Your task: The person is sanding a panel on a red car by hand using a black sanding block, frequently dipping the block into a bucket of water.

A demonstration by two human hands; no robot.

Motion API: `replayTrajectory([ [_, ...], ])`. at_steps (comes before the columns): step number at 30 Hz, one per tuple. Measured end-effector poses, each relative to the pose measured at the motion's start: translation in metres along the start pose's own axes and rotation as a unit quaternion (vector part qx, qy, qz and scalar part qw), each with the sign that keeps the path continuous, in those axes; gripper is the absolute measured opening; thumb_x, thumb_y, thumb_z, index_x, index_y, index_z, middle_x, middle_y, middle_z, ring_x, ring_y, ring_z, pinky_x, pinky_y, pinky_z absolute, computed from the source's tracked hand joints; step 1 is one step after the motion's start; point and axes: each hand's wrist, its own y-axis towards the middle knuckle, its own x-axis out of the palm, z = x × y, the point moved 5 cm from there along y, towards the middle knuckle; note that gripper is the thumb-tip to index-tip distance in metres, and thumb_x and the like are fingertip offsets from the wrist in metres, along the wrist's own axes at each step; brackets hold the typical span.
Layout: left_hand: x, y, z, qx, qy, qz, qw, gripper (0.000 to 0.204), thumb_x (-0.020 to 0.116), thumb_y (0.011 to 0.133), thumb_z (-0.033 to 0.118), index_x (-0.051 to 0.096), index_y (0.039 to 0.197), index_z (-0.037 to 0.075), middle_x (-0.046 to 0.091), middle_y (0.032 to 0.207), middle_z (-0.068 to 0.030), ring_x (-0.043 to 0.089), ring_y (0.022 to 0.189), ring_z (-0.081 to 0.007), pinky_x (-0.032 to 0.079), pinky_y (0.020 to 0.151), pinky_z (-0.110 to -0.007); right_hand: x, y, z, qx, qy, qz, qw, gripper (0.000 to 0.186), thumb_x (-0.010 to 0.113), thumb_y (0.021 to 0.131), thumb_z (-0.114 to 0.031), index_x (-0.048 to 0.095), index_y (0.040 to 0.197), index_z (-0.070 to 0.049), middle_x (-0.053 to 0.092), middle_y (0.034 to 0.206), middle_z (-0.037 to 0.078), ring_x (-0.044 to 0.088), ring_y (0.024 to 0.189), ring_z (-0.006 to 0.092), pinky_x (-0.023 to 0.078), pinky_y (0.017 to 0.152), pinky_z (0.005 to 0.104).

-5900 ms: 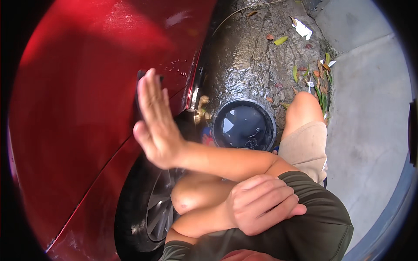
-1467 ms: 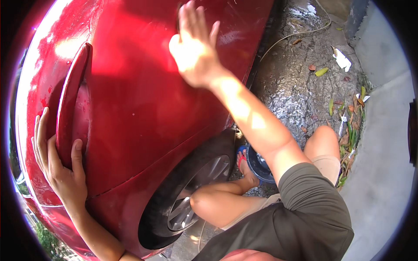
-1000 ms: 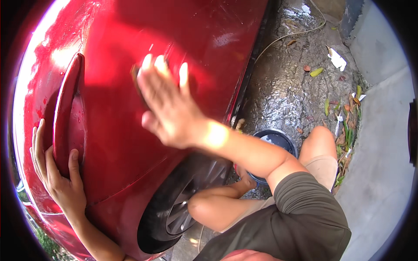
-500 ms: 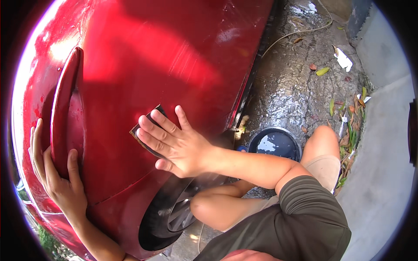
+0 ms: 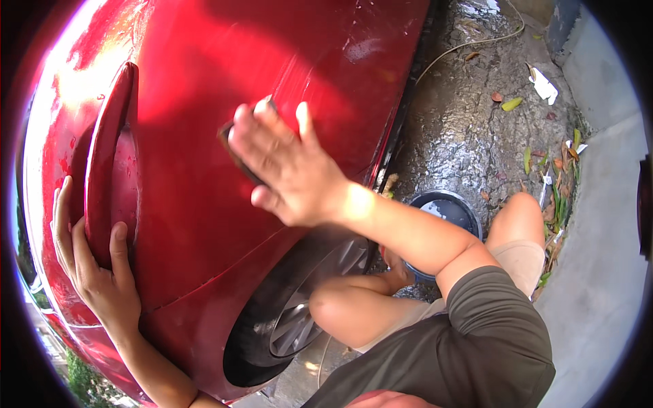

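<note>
Red paint fills the left and middle of your view: the car's side [image 5: 204,211], sunlit in a wide patch above and shaded below. Your right hand [image 5: 299,170] is flat and spread over a dark, thin rectangular pad [image 5: 225,134], covering most of it, so only its left edge and a top corner show past your fingers; the pad lies against the painted panel, to the right of the door handle [image 5: 102,149] and above the wheel [image 5: 292,319]. Your left hand [image 5: 102,285] straddles the lower end of that handle, fingers extended on one side and thumb on the other; you cannot tell from here how firmly it grips. Faint pale streaks cross the paint above the pad. Beyond your right forearm, partly hidden by it, stands a dark round bucket [image 5: 474,211] with liquid inside, near your bare knee. On the wet ground [image 5: 462,129] lie a thin pale hose or cable [image 5: 469,44], a yellow-green leaf [image 5: 511,104] and a white scrap [image 5: 543,86], with a grey wall [image 5: 605,204] along the right.
</note>
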Motion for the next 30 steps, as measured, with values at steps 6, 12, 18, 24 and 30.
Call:
replayTrajectory([
  [6, 0.007, 0.003, 0.006, -0.007, 0.005, 0.003, 1.000, 0.033, 0.065, 0.099, 0.018, 0.062, 0.122, -0.006, 0.053, 0.153, -0.0124, 0.047, 0.141, -0.0358, 0.039, 0.115, -0.048, -0.035, 0.049, 0.103, 0.231, 0.015, 0.090, 0.969, 0.073, 0.020, 0.108, -0.054, 0.007, 0.165, -0.010, 0.002, 0.173, 0.014, 0.000, 0.160, 0.0314, -0.002, 0.123, 0.0635],
  [12, 0.002, 0.003, 0.004, 0.008, 0.000, -0.007, 1.000, 0.037, 0.064, 0.101, 0.021, 0.062, 0.127, -0.005, 0.052, 0.153, -0.0119, 0.048, 0.141, -0.0356, 0.038, 0.116, -0.047, 0.008, -0.005, -0.039, -0.066, -0.029, -0.041, 0.997, 0.072, 0.034, 0.106, -0.053, 0.019, 0.166, -0.015, 0.013, 0.173, 0.011, 0.010, 0.160, 0.0282, 0.005, 0.121, 0.0717],
  [18, 0.008, 0.005, 0.011, 0.006, -0.009, 0.012, 1.000, 0.039, 0.064, 0.101, 0.022, 0.061, 0.129, -0.005, 0.053, 0.152, -0.0119, 0.048, 0.140, -0.0355, 0.039, 0.115, -0.046, -0.053, 0.078, 0.153, 0.204, -0.086, 0.061, 0.973, 0.069, 0.026, 0.108, -0.049, 0.018, 0.162, -0.006, 0.009, 0.171, 0.018, 0.008, 0.157, 0.0387, 0.000, 0.120, 0.0678],
  [24, 0.005, -0.001, -0.001, 0.000, 0.005, -0.003, 1.000, 0.039, 0.064, 0.101, 0.020, 0.061, 0.130, -0.006, 0.053, 0.152, -0.0121, 0.048, 0.140, -0.0355, 0.039, 0.115, -0.046, 0.006, -0.007, -0.086, -0.148, -0.003, -0.008, 0.989, 0.075, 0.043, 0.103, -0.049, 0.024, 0.163, -0.009, 0.021, 0.171, 0.015, 0.014, 0.159, 0.0330, 0.003, 0.121, 0.0716],
  [30, 0.008, 0.008, 0.009, 0.002, 0.002, 0.013, 1.000, 0.037, 0.064, 0.101, 0.019, 0.062, 0.128, -0.006, 0.053, 0.152, -0.0127, 0.048, 0.140, -0.0356, 0.039, 0.115, -0.046, -0.080, 0.093, 0.156, 0.262, -0.054, 0.114, 0.957, 0.074, 0.013, 0.110, -0.054, 0.008, 0.165, -0.005, 0.004, 0.173, 0.018, 0.003, 0.160, 0.0340, -0.001, 0.126, 0.0578],
])
